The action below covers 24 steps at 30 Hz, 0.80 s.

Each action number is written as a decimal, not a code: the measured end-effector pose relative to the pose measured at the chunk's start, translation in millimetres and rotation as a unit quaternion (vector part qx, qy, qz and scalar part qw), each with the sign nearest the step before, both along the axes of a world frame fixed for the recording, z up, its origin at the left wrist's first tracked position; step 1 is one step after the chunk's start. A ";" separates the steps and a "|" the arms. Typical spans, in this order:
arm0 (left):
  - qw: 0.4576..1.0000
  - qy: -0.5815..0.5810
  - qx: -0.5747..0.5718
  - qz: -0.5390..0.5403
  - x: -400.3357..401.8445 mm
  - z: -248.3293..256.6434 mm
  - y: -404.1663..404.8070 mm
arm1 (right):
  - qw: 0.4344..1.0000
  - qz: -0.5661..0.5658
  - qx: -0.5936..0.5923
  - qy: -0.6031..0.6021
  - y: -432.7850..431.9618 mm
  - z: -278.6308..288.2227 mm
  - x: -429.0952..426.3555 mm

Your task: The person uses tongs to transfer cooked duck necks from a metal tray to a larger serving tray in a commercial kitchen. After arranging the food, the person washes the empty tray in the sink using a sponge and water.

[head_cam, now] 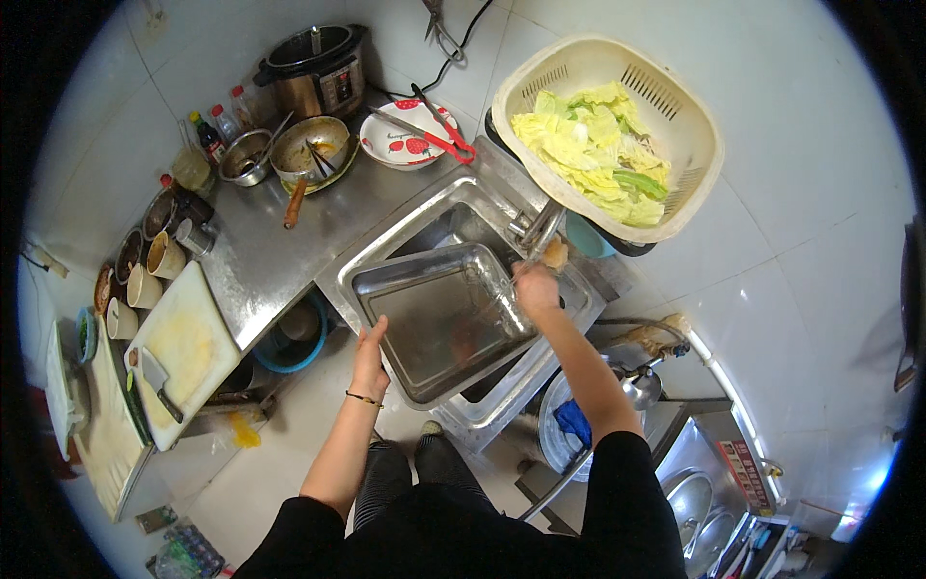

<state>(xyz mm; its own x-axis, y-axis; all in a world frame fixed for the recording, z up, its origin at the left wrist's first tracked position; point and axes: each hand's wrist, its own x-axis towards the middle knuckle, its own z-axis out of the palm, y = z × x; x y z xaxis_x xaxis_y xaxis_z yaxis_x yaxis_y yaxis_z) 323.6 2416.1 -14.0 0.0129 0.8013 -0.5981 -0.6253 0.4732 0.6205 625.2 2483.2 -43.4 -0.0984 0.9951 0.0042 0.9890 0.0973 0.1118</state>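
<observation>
A rectangular stainless steel tray (427, 326) lies tilted over the steel sink (333, 279), with a little clear water in it. My left hand (370, 362) grips its left side, the thumb over the rim and the other fingers mostly hidden. At the opposite side, my right hand (537, 291) is closed at the tray's rim, just below the faucet (539, 228). Water appears to run down beside that hand into the tray. A pale yellowish sponge-like piece (555, 255) sits behind the faucet.
Behind the sink stands a cream plastic basket (694, 181) of cabbage leaves (593, 152). Red-handled tongs (452, 141) lie across a strawberry-patterned bowl (394, 148). A wooden-handled pan (307, 148), a cutting board (184, 354) and a cleaver (155, 373) are leftward. A lidded pot (561, 427) stands right.
</observation>
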 end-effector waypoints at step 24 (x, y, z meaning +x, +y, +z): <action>0.989 0.064 0.128 0.026 -38.3 18.9 5.6 | 0.807 -0.115 -0.141 0.561 4.4 -17.8 9.6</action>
